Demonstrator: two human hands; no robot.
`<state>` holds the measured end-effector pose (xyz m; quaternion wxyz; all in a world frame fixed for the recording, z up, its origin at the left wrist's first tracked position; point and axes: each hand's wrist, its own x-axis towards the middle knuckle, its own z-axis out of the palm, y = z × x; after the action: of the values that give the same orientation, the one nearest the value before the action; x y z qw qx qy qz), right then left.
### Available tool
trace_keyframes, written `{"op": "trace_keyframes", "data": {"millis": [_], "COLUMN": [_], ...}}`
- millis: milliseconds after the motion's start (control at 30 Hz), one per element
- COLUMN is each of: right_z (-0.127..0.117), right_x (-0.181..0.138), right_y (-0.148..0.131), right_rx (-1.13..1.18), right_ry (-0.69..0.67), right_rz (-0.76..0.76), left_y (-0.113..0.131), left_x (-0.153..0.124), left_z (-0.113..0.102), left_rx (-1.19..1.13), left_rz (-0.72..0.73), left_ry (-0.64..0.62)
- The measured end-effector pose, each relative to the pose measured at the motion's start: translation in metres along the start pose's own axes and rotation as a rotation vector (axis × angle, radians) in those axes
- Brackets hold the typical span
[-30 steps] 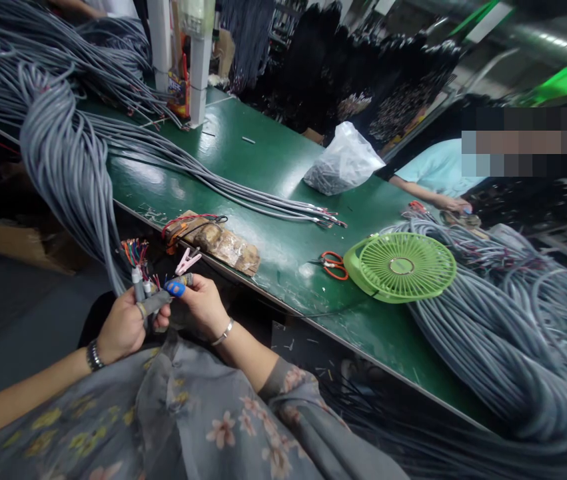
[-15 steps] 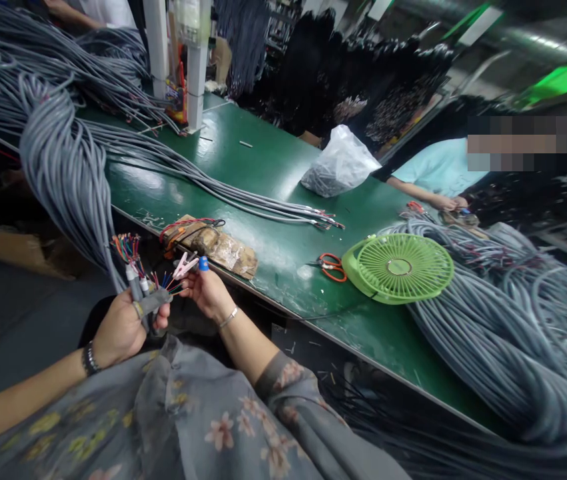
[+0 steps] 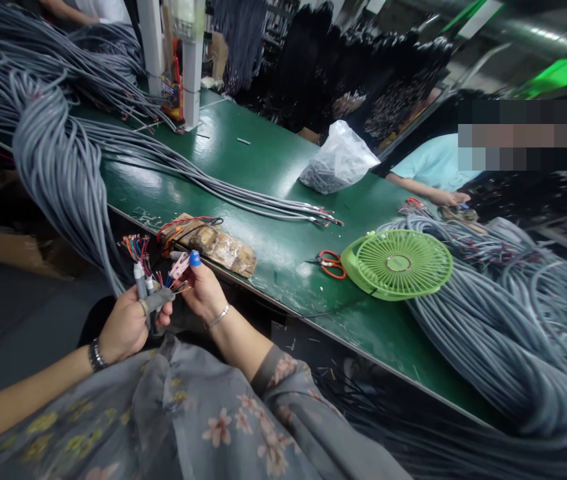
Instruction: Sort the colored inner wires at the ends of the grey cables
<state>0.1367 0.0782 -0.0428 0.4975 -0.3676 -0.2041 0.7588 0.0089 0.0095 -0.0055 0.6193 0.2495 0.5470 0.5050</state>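
Note:
My left hand (image 3: 126, 323) is closed around a few grey cables (image 3: 140, 283), whose stripped ends fan out in thin coloured wires (image 3: 136, 247). A grey wrapping covers its thumb or a finger. Close against it, my right hand (image 3: 206, 293), with a blue cover on the thumb, pinches a pink clothespin (image 3: 180, 265) beside the wire ends. Its other fingers are partly hidden, and some fine wires reach toward them. Just beyond the hands, at the table edge, lies a worn block wrapped in tape (image 3: 228, 252) with red and black leads.
On the green table (image 3: 273, 267) are a row of grey cables (image 3: 243, 200), orange-handled scissors (image 3: 332, 263), a green fan (image 3: 398, 263) and a white plastic bag (image 3: 340, 160). Large cable bundles (image 3: 58, 153) hang at left and lie at right (image 3: 503, 347). A co-worker (image 3: 430, 167) sits across.
My right hand has moved slightly left and closer to my left hand. The clothespin has turned and now sits nearer the thumb. The cables in my left hand have shifted a little.

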Motion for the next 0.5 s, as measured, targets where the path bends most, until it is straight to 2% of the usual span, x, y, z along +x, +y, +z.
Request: {"op": "trace_keyframes", "data": {"millis": [167,300,500], "right_z": [-0.002,-0.006,-0.007], "right_x": [-0.003,-0.005,-0.007], "right_y": [-0.002,-0.005,0.000], "right_rx": [0.006,0.008,-0.061], "right_ry": [-0.010,-0.071,-0.075], "right_rz": [0.077,0.141,0.036], "left_y": [0.001,0.003,0.003], "left_x": [-0.004,-0.010,-0.010], "left_z": [0.001,0.000,-0.002], "left_rx": [0.001,-0.003,-0.021], "left_rz": [0.018,0.015,0.018], "left_ry": [0.016,0.054,0.075]}}
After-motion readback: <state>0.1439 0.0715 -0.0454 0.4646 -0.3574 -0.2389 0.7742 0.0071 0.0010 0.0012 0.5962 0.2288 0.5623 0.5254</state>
